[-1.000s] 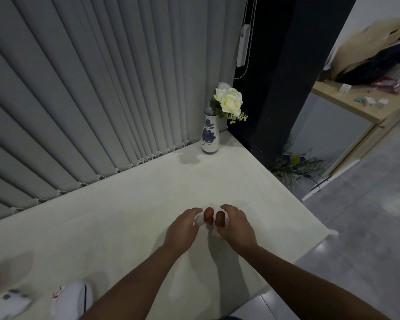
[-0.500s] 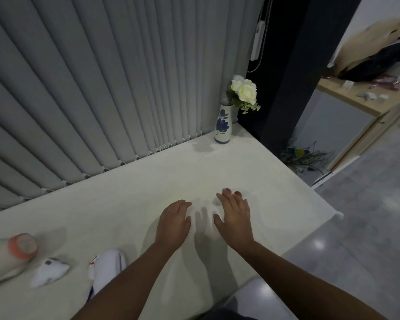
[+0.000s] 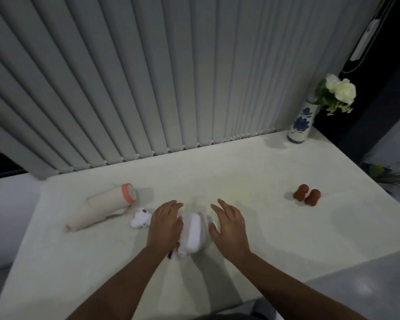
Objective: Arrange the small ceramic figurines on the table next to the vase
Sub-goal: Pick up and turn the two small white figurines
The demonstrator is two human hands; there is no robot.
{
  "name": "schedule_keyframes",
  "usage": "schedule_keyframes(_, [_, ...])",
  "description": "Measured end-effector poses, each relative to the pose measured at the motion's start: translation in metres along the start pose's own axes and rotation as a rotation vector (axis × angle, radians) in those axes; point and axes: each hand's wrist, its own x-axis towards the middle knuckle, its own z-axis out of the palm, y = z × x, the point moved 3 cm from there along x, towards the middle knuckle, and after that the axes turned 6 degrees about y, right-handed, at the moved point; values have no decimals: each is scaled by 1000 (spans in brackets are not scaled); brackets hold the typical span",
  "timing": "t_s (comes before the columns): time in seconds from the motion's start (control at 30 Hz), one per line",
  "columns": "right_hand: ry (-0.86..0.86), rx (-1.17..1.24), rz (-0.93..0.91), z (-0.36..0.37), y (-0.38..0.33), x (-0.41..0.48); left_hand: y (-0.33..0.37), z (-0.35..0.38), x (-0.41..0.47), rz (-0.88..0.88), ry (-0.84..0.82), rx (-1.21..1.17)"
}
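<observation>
A pale table (image 3: 240,239) runs along grey vertical blinds (image 3: 148,77), with a blue-flowered vase (image 3: 301,123) of white roses standing at its far right corner. A cream cylinder with an orange rim (image 3: 102,210) lies on its side at the left. At the near middle, the left hand (image 3: 165,224) and right hand (image 3: 229,225), fingers spread and gripping nothing, flank a white figurine (image 3: 192,235); a smaller white figurine (image 3: 140,218) lies just left, and two brown figurines (image 3: 307,195) stand well short of the vase.

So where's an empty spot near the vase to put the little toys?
Bare table lies between the vase and the two brown figurines. It's crowded on the left, around both hands, the white figurine and the beige tube.
</observation>
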Motion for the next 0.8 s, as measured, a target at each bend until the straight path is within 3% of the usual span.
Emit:
schedule_keyframes(0.17, [-112, -15, -15, 25, -45, -9, -56, -18, -22, -91, 0, 41])
schedule_keyframes(0.37, [-120, -111, -10, 49, -74, -16, -103, -29, -43, -173, -45, 38])
schedule_keyframes(0.5, [-123, -227, 13, 65, -78, -17, -112, -32, -45, -225, -89, 7])
schedule_keyframes(0.8, [-131, -360, 23, 74, -73, -13, -107, -11, -36, -159, -160, -18])
